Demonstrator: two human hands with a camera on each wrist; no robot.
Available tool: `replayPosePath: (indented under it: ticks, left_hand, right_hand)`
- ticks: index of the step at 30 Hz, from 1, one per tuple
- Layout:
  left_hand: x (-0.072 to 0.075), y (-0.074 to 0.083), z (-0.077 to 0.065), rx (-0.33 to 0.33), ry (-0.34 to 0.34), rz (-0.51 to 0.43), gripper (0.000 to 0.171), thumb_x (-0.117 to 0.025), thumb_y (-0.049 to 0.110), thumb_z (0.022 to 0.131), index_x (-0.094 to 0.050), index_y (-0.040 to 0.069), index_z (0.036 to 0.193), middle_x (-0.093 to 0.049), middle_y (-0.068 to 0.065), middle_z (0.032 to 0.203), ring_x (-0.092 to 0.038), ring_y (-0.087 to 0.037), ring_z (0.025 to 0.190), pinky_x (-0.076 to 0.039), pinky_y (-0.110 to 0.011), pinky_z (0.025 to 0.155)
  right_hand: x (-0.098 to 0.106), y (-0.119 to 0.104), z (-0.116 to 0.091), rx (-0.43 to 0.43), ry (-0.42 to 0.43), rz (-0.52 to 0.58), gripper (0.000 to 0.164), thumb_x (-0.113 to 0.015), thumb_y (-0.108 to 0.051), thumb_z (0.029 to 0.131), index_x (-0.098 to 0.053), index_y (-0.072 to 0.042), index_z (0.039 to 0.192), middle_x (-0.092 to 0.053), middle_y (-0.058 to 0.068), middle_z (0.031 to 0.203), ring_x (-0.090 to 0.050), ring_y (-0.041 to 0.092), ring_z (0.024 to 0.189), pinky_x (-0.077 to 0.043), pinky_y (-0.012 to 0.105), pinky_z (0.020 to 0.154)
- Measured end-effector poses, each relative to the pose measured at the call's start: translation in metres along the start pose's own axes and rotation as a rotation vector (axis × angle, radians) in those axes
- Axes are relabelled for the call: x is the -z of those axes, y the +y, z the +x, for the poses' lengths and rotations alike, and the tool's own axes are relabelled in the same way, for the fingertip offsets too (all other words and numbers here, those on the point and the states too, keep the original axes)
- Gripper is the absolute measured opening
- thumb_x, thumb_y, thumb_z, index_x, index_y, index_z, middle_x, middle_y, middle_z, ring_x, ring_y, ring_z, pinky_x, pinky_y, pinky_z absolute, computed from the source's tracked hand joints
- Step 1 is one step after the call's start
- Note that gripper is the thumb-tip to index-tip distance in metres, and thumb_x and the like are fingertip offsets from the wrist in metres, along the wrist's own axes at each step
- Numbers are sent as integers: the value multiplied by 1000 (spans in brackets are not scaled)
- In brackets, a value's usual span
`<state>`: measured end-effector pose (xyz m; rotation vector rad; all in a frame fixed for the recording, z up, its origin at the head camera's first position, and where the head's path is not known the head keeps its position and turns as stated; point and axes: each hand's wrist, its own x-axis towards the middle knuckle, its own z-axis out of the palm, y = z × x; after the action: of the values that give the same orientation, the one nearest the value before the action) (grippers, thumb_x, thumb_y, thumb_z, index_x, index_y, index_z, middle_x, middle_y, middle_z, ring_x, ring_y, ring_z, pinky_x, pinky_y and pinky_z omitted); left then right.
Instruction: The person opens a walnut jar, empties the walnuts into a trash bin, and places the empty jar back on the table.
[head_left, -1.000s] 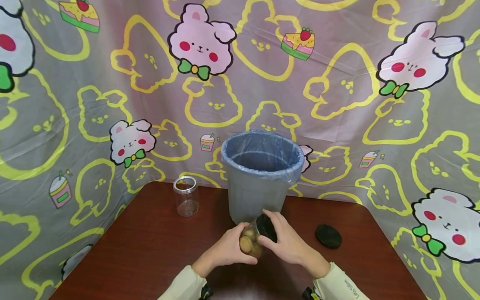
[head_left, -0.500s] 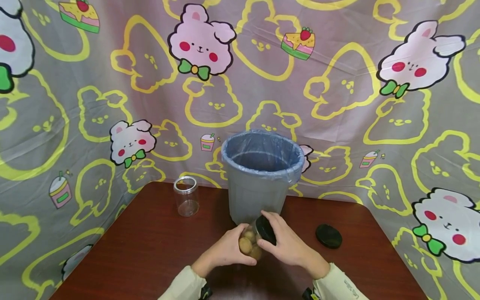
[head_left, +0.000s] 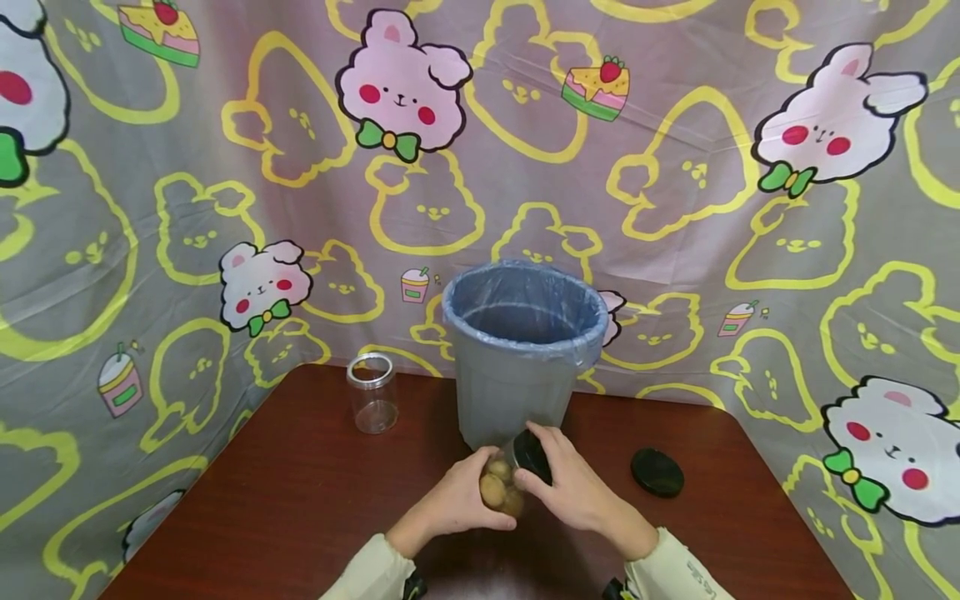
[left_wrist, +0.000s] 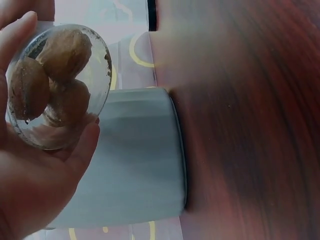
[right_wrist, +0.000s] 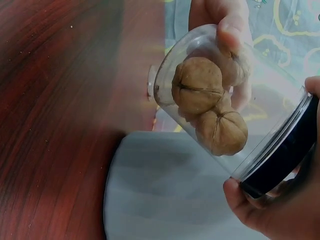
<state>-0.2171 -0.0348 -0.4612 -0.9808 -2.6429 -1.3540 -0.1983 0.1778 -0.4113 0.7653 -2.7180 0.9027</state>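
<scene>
A clear jar [right_wrist: 186, 116] with several walnuts [right_wrist: 199, 85] inside is held tilted above the table, between both hands. My left hand [head_left: 452, 497] grips the jar's body near its base; through the bottom, walnuts [left_wrist: 67, 54] show in the left wrist view. My right hand [head_left: 576, 487] has its fingers and thumb around the black lid [right_wrist: 280, 152], which sits on the jar's mouth. Whether the lid is tight or loose I cannot tell. Part of the jar is hidden behind the fingers.
Behind the hands stands a grey bin [head_left: 510, 392] with a blue liner [head_left: 525, 340] over its rim. A lidless clear jar [head_left: 374, 400] stands at the back left of the brown table [head_left: 285, 483]. Another black lid [head_left: 657, 472] lies flat on the right. A patterned cloth [head_left: 675, 225] hangs behind.
The hands stay in nearly the same place around the jar and its lid. The walnuts have shifted slightly inside, and the jar has turned a little.
</scene>
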Motion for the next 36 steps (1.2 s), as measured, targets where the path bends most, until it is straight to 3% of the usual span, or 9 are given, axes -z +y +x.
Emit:
replayPosePath:
  ticks: [22, 36]
  left_hand:
    - [11, -4, -4, -20, -146, -173, 78, -86, 35, 65, -46, 13, 128, -59, 6, 107, -59, -7, 89, -49, -24, 76]
    - [11, -5, -3, -23, -134, -171, 79, -85, 35, 65, -46, 11, 128, -58, 3, 111, -58, -7, 90, -48, -24, 77]
  right_hand:
    - [4, 7, -3, 184, -2, 23, 72, -66, -42, 86, -37, -8, 142, -43, -2, 130, -44, 13, 114, -43, 40, 92]
    - [7, 10, -2, 192, 21, 28, 70, -63, -43, 87, -36, -10, 142, -42, -2, 133, -43, 15, 120, -41, 44, 96]
